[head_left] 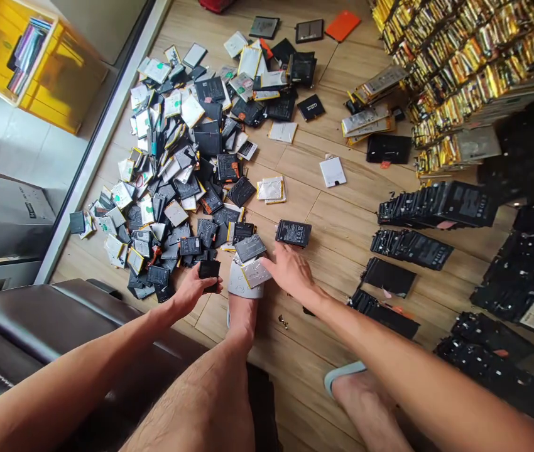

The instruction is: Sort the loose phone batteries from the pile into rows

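A flat, plain black pack is gripped in the left hand. A black pack with white print is laid on the wooden floor, just beside the right hand; a silver, yellow-edged pack is set askew by its thumb.

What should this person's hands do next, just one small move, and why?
I'd suggest the right hand take the labelled black pack just beyond it: that pack seems within easy reach and lies apart from the big heap. The left hand holds a dark pack, and similar-looking packs stand in a row to the right.
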A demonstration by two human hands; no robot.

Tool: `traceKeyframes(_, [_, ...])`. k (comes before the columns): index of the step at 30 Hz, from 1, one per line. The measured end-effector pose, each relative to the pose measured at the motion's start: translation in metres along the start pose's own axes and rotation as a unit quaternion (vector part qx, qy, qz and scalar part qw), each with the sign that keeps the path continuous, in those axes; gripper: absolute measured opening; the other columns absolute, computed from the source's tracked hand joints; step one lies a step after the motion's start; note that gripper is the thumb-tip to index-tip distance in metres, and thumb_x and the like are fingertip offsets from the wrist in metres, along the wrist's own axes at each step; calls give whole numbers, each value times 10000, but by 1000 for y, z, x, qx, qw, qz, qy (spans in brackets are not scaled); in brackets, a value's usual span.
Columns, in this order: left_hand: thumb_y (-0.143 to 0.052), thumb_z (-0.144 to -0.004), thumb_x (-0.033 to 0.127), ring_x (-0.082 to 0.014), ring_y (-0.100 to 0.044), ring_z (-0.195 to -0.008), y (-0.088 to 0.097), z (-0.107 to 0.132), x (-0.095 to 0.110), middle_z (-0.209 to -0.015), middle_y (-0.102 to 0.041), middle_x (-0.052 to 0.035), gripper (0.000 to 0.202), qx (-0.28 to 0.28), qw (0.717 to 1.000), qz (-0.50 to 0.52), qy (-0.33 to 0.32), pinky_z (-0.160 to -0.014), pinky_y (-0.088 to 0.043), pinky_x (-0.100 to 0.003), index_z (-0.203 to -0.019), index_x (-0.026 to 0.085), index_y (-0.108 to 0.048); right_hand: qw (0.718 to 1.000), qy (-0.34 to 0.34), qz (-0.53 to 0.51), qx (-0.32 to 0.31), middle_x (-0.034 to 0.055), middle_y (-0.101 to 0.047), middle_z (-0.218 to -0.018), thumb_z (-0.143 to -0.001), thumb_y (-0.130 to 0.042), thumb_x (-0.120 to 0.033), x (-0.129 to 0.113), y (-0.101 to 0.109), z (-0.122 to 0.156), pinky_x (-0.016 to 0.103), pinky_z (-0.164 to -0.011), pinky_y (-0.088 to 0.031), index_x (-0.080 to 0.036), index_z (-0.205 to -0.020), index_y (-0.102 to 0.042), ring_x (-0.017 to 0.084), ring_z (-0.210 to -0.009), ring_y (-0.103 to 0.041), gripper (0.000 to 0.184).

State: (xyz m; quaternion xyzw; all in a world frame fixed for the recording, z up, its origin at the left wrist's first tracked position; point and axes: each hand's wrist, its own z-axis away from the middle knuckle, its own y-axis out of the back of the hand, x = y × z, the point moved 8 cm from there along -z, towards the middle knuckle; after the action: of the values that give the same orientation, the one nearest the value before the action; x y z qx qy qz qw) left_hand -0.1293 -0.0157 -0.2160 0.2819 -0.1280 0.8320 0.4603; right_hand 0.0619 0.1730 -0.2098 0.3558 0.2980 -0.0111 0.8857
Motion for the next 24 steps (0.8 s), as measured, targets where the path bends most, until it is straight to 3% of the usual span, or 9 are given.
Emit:
traceKeyframes(2, [-853,-688,194,-203,-695,-684,-8,-3,8,-852,-736,-55,386,-21,999,39,3,-704,-582,-380,-983,187,-604,997,-70,-22,14,204,-709,-1209,-946,-665,-456,-4,-18,-21,395,-915,-503,-113,-1239,-656,319,-1115,-674,451])
traceKeyframes(5, [-819,-786,267,-202,-698,-674,-20,-10,11,-934,-753,-103,339,-59,993,100,29,-660,-584,-358,-1049,154,-637,987,-125,-83,64,172,-707,-1167,-911,-710,-437,-5,-38,-25,393,-918,-498,-150,-1164,-694,315,-1097,-661,383])
traceKeyframes(8, [-713,-902,318,-212,-711,-680,-28,-16,9,-1005,-767,-157,246,-71,985,144,58,-665,-606,-369,-1050,122,-688,971,-124,-139,152,137,-688,-1157,-890,-714,-338,-4,-40,-9,373,-910,-501,-179,-1140,-700,283,-1066,-650,297])
traceKeyframes(11, [-637,-943,252,-236,-744,-745,-35,-18,6,-1013,-773,-179,201,-63,978,182,84,-744,-628,-388,-1041,93,-711,957,-97,-175,211,128,-694,-1150,-886,-687,-287,-7,-36,9,362,-926,-497,-177,-1134,-705,264,-1053,-649,273])
traceKeyframes(16, [-608,-943,184,-241,-754,-788,-46,-16,8,-1056,-769,-169,249,-63,966,232,95,-760,-626,-387,-1174,110,-667,940,-89,-255,207,75,-764,-1033,-938,-585,-299,-10,-38,18,348,-832,-527,-205,-1198,-668,234,-903,-700,288])
traceKeyframes(18, [-638,-947,253,-234,-744,-748,-49,-15,11,-1073,-769,-136,350,-76,961,251,92,-719,-619,-391,-1291,190,-620,937,-64,-278,200,74,-765,-1010,-976,-545,-321,-15,-36,20,336,-819,-542,-209,-1170,-653,224,-892,-706,248])
traceKeyframes(20, [-639,-961,435,-230,-730,-723,-52,-14,14,-1076,-765,-121,427,-97,953,270,99,-694,-615,-401,-1342,246,-602,944,1,-266,193,85,-751,-1068,-998,-520,-291,-28,-32,25,332,-885,-547,-218,-1118,-657,218,-976,-701,196])
traceKeyframes(22, [-594,-942,619,-239,-728,-768,-53,-14,17,-1082,-758,-119,526,-102,946,286,109,-702,-617,-409,-1316,251,-634,956,88,-221,171,89,-722,-1148,-990,-513,-207,-49,-34,32,334,-978,-529,-232,-1079,-675,213,-1079,-678,187])
traceKeyframes(24, [-610,-924,640,-246,-730,-852,-51,-14,19,-1096,-752,-112,539,-92,943,299,110,-734,-619,-395,-1284,242,-664,963,161,-168,139,90,-700,-1186,-974,-517,-145,-68,-41,39,350,-1035,-509,-237,-1079,-697,220,-1141,-656,229])
